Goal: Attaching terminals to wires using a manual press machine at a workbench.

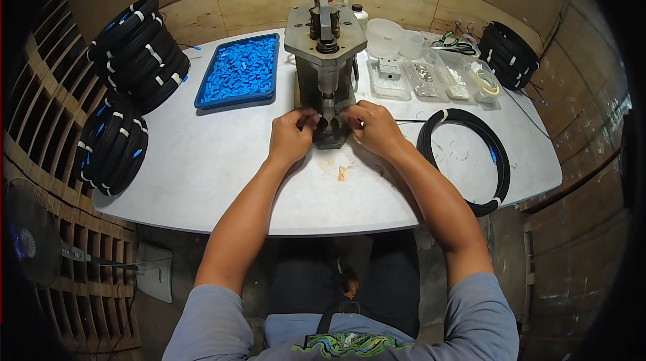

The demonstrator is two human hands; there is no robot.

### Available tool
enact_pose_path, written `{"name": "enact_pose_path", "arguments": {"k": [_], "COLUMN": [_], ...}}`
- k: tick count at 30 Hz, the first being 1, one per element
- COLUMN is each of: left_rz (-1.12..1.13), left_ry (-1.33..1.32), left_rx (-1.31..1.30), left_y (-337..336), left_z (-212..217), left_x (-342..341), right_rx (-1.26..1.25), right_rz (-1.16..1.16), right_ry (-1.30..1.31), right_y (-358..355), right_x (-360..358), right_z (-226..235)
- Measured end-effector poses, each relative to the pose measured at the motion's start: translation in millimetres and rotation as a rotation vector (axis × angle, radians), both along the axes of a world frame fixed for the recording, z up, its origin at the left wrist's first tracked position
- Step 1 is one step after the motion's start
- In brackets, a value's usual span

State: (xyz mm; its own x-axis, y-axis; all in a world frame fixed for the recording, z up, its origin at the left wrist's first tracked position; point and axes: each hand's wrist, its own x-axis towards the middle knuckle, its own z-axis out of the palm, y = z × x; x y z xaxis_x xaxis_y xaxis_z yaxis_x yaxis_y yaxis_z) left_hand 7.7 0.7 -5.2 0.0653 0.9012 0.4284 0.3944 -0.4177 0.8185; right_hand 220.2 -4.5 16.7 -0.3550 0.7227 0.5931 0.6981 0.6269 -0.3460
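A grey metal bench press (326, 75) stands upright in the middle of the table. At the foot of its ram, my left hand (292, 136) is closed in a pinch, on something too small and blurred to name. My right hand (378, 129) is closed at the other side of the ram, fingertips close to the press base (331, 140). A thin black cable (408, 121) runs into this hand from a black cable coil (503, 174) lying flat on the right. That coil has white ties and a blue connector (492, 154). What lies between the fingertips is hidden.
Blue pieces fill a blue tray (200, 103) at the left. Black cable coils (138, 58) are stacked at the far left, more coils (509, 55) at the back right. Clear boxes (390, 92) of small parts and pliers (457, 46) sit behind my right hand.
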Motion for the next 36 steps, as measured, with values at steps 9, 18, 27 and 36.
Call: {"name": "enact_pose_path", "arguments": {"k": [9, 18, 27, 36], "left_rz": [0.005, 0.012, 0.021, 0.017], "left_ry": [-0.014, -0.024, -0.02, -0.012], "left_rx": [0.007, 0.009, 0.027, 0.012], "left_y": [0.1, -1.3, 1.1, 0.4], "left_z": [0.9, 1.5, -1.0, 0.5], "left_x": [0.9, 1.4, 1.3, 0.9], "right_rx": [-0.044, -0.049, -0.044, 0.009], "right_rz": [-0.001, 0.002, 0.013, -0.007], "right_ry": [-0.002, -0.008, -0.013, -0.012], "right_y": [-0.8, -1.3, -0.9, -2.2], "right_x": [0.0, -0.5, 1.0, -0.4], "right_z": [2.4, 2.9, 2.1, 2.9]}}
